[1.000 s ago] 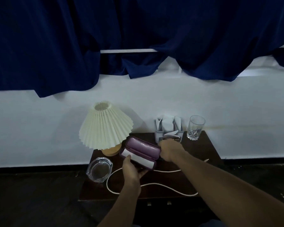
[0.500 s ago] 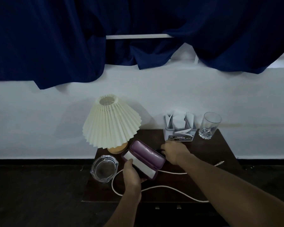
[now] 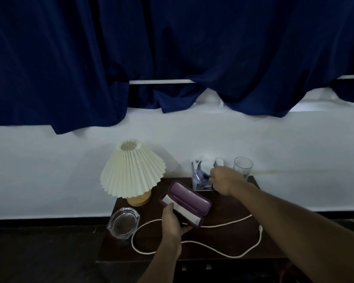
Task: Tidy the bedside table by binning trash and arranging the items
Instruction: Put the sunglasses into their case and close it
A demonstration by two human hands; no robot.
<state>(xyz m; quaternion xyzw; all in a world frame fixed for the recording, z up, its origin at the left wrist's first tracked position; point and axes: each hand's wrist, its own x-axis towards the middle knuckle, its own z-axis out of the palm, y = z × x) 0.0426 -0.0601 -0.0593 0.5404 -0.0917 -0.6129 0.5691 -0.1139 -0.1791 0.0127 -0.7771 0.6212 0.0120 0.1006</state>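
Observation:
An open purple glasses case (image 3: 189,198) with a white lining is held over the dark wooden bedside table (image 3: 229,235) by my left hand (image 3: 172,221), which grips its lower half. My right hand (image 3: 223,180) reaches to the back of the table, in front of the white tissue box (image 3: 198,186). Its fingers pinch a small bluish-purple item (image 3: 200,176) against the box; the item is too blurred to identify.
A pleated cream lamp (image 3: 131,170) stands at the back left and a glass ashtray (image 3: 123,222) at the front left. A white cable (image 3: 213,252) loops across the front. A drinking glass (image 3: 242,166) stands beside the tissue box. Dark blue curtains hang above.
My right hand left the case and moved back and right to the tissue box, closing its fingers on the bluish-purple item. My left hand keeps holding the open case.

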